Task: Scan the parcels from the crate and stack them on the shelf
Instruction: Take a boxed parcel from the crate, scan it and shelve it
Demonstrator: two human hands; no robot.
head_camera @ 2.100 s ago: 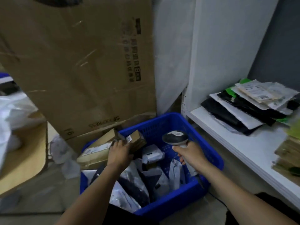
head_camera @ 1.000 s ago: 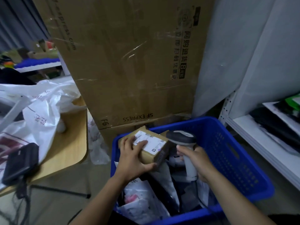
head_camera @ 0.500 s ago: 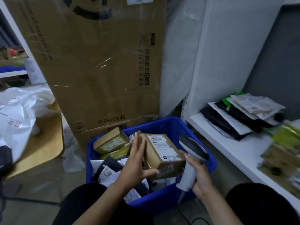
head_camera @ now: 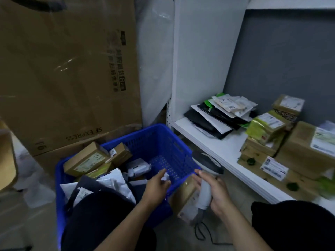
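The right hand point(head_camera: 217, 192) is clamped round the scanner point(head_camera: 207, 167), whose head points at the brown box point(head_camera: 184, 196) in the lower centre (too blurred to tell what holds it). The left hand point(head_camera: 156, 185), fingers loosely apart, hovers over the blue crate point(head_camera: 163, 140), probably for the next parcel.

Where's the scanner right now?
Head view, lower centre-right: the scanner is in the grip of the right hand, just off the right corner of the blue crate, in front of the white shelf.
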